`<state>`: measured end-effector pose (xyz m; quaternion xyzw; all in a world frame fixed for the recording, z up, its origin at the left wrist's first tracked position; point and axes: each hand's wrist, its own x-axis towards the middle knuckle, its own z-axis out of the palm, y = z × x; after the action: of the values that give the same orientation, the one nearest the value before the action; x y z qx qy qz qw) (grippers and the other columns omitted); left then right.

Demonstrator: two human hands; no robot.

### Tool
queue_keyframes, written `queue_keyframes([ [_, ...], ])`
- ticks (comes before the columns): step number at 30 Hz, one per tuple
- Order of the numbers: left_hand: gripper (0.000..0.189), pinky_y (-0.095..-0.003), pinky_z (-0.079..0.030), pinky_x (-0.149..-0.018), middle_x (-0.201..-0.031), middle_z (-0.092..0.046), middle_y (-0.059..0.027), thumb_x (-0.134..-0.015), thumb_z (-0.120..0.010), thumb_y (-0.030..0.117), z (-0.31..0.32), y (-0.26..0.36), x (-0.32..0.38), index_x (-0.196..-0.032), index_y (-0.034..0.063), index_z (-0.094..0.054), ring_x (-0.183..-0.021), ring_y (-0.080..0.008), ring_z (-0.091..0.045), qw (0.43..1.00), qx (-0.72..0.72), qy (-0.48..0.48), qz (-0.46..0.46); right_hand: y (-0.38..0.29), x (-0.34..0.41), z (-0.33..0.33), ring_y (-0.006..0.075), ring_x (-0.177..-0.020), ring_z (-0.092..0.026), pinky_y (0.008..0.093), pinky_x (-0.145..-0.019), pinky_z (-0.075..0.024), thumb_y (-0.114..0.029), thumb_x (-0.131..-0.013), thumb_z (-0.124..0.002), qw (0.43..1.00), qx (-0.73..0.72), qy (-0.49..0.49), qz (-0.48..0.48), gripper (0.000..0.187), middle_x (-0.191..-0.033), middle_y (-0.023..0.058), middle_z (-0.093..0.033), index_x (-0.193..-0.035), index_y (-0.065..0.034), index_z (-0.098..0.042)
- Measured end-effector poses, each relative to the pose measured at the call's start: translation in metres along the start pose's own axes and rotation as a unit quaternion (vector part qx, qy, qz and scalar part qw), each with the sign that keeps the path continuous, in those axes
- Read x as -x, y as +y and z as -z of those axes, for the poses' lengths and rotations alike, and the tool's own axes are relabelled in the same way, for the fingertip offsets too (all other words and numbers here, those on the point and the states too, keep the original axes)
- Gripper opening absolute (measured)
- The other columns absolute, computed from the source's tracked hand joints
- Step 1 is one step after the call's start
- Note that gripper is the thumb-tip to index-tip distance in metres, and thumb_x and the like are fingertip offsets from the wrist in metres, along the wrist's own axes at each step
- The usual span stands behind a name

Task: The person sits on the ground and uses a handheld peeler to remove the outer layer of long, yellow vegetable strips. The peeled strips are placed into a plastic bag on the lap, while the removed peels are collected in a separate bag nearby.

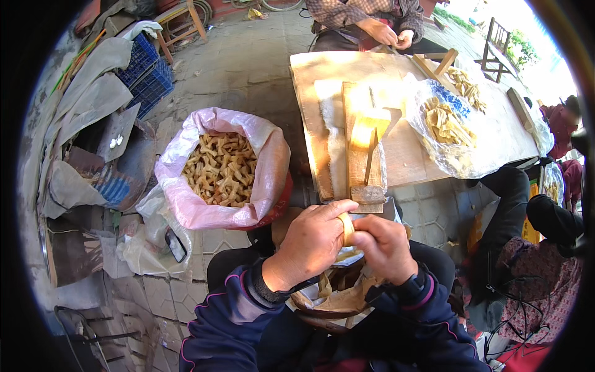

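Observation:
My left hand [304, 244] and my right hand [383, 249] meet over my lap, just short of the table. Between them both hands grip a bent strip [346, 227] of flat, pale yellow material; what it is made of I cannot tell. Part of the strip is hidden by the fingers. Right beyond my fingers, a wooden fixture [360, 179] with a raised block lies at the table's near edge. Beneath my hands an open container [332, 309] between my knees holds paper or plastic lining and brownish pieces.
Left of my hands stands a woven sack [274, 153] full of small knotted pieces [223, 169]. A clear plastic bag [416, 128] of yellow strips [446, 123] rests on the wooden table [399, 167]. Across it sits a person [367, 23]. A phone [175, 245] lies lower left; another person's leg [504, 209] is right.

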<state>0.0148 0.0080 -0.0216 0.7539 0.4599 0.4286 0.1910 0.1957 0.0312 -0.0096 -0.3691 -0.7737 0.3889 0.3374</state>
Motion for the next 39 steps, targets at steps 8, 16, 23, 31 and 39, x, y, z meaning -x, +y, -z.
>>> queue_keyframes([
  [8, 0.004, -0.0390, -0.049, -0.083, -0.108, -0.064, -0.0143, -0.078, -0.065, -0.001, 0.003, 0.002, -0.002, -0.080, -0.0025, -0.061, -0.098, -0.0297, -0.063, 0.996, 0.073, 0.021, -0.053, 0.004, 0.001, -0.010, 0.0136, -0.055, -0.052, 0.0300, -0.053, -0.0438, -0.032, -0.100, -0.052, 0.973, -0.169, -0.031, -0.155, 0.035, -0.060, 0.0048, -0.054, -0.086, -0.0019, -0.061],
  [16, 0.019, -0.0279, -0.050, -0.076, -0.097, -0.067, -0.0140, -0.091, -0.067, 0.014, 0.024, -0.006, 0.001, -0.085, -0.0045, -0.064, -0.086, -0.0188, -0.063, 0.966, 0.198, 0.155, 0.065, 0.009, 0.004, 0.001, 0.0064, -0.050, -0.024, 0.0244, -0.049, -0.0191, -0.047, -0.100, -0.047, 0.797, -0.490, -0.181, -0.304, 0.051, -0.059, -0.0044, -0.039, -0.079, -0.0022, -0.059],
  [23, 0.016, -0.0234, -0.048, -0.060, -0.081, -0.066, -0.0085, -0.088, -0.069, 0.005, 0.017, -0.012, 0.005, -0.099, -0.0020, -0.061, -0.063, -0.0120, -0.061, 0.789, 0.550, -0.077, 0.262, 0.009, 0.000, -0.002, 0.0067, -0.047, -0.023, 0.0251, -0.047, -0.0191, -0.039, -0.101, -0.050, 0.739, -0.533, -0.181, -0.370, 0.043, -0.054, -0.0062, -0.030, -0.074, -0.0057, -0.057],
  [31, 0.008, -0.0213, -0.043, -0.051, -0.071, -0.060, -0.0052, -0.090, -0.063, 0.000, 0.001, -0.006, -0.004, -0.088, 0.0038, -0.056, -0.052, -0.0062, -0.051, 0.832, 0.493, 0.026, 0.254, 0.007, -0.006, 0.029, 0.0016, -0.058, -0.040, 0.0194, -0.052, -0.0302, -0.020, -0.090, -0.071, 0.878, -0.378, 0.002, -0.293, 0.020, -0.065, -0.0063, -0.052, -0.084, -0.0021, -0.066],
  [39, 0.013, -0.0204, -0.044, -0.061, -0.080, -0.061, -0.0002, -0.093, -0.065, 0.014, -0.026, -0.028, -0.049, -0.096, 0.0013, -0.063, -0.066, -0.0048, -0.052, 0.948, 0.197, 0.133, 0.213, 0.044, -0.053, 0.023, 0.0200, -0.059, -0.062, 0.0325, -0.055, -0.0478, -0.018, -0.078, -0.081, 0.959, 0.146, 0.234, -0.059, 0.027, -0.067, 0.0097, -0.064, -0.085, -0.0042, -0.058],
])
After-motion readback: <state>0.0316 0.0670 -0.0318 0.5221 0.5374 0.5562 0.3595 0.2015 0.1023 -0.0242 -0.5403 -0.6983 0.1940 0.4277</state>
